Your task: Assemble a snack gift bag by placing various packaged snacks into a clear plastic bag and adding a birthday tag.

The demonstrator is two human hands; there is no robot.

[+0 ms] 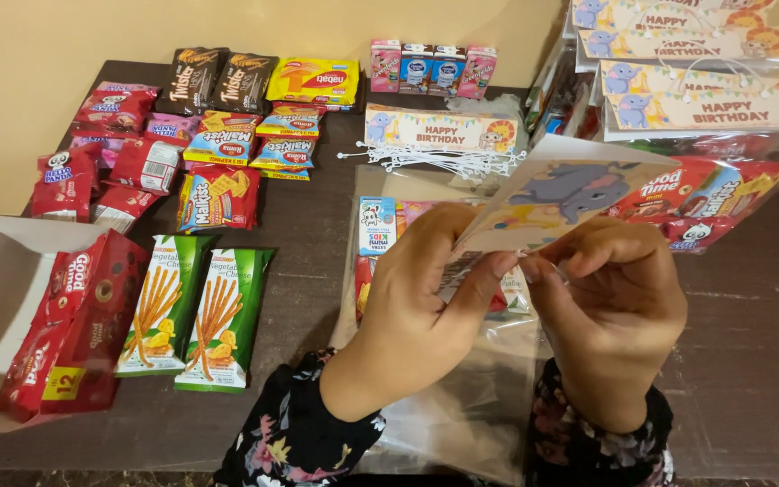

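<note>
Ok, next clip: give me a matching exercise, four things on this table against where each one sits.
Things:
1. green stick-snack packs
2. small drink cartons
3. paper card
4. yellow biscuit pack

Places:
A. between both hands' fingers
B. back edge, by the wall, right of the yellow pack
C. near front, left of the left hand
D. back row, beside the dark packs

Pairs: 1-C, 2-B, 3-A, 4-D

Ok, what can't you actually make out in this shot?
Head view only:
- Clear bag: its contents are mostly hidden behind the left hand and right hand.
- Card topper: lower edge covered by fingertips.
- Finished bags: cut off by the top and right edges.
</note>
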